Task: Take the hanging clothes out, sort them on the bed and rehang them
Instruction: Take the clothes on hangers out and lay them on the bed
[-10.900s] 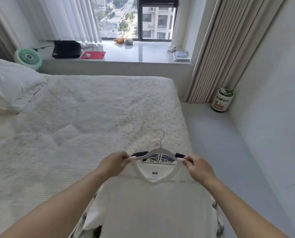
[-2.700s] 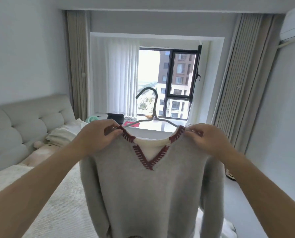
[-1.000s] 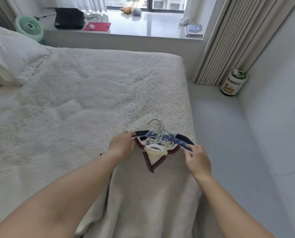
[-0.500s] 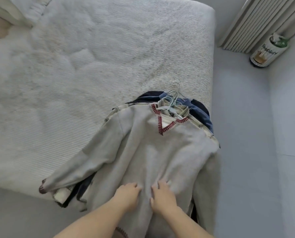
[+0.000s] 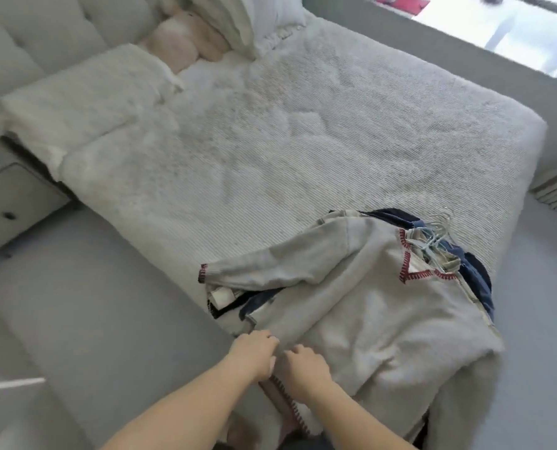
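Since half a second ago, view swung left; both hands, left hand (image 5: 254, 354) and right hand (image 5: 306, 363), stay at 6 o'clock, fingers curled onto the grey sweater (image 5: 368, 306) hem; smooth hem outward evenly.

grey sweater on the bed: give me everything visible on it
The sweater is light grey, a soft knit by its look, with a V-neck edged in dark red stitching and a pale inner layer showing at the neck. It lies front up on top of a pile of clothes at the bed's near corner, neck toward the hangers. One sleeve stretches left, its cuff red-trimmed. The hem hangs over the bed edge, where the left hand and right hand rest on it, fingers curled.
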